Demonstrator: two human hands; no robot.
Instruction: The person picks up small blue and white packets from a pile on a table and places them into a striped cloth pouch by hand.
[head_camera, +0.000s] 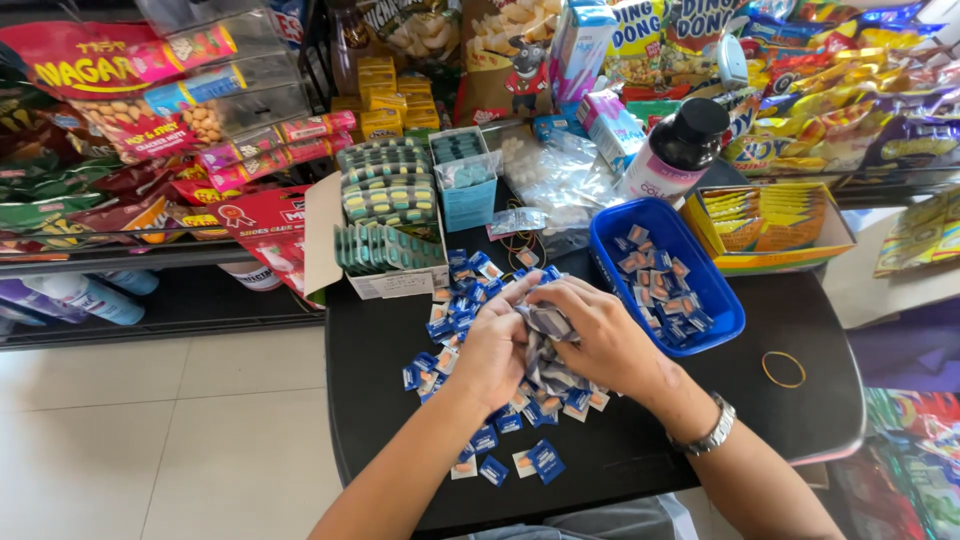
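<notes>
I have both hands meeting over the middle of the black surface (800, 420). My left hand (492, 350) and right hand (600, 340) are closed together around a crumpled plastic bag (545, 345), fingers pinching its folds — the bag sits right between my palms, touching both.

Loose blue sachets (455, 310) lie scattered under and around my hands, thickest from 10 o'clock round to 6 o'clock. At 2 o'clock, just beside my right hand, stands a blue tray (720, 325) already holding more of the same sachets. A rubber band (783, 368) lies apart at 3 o'clock. Further off at 11 o'clock is a white box of blister strips (385, 250), and at 1 o'clock a dark-capped bottle (678, 150).

To handle the bag well, I judge it best to keep one hand anchoring its closed end while the other works the mouth open — low over the surface, so anything that slips out lands among the sachets rather than going off the edge. I cannot tell whether sachets remain inside the bag.
</notes>
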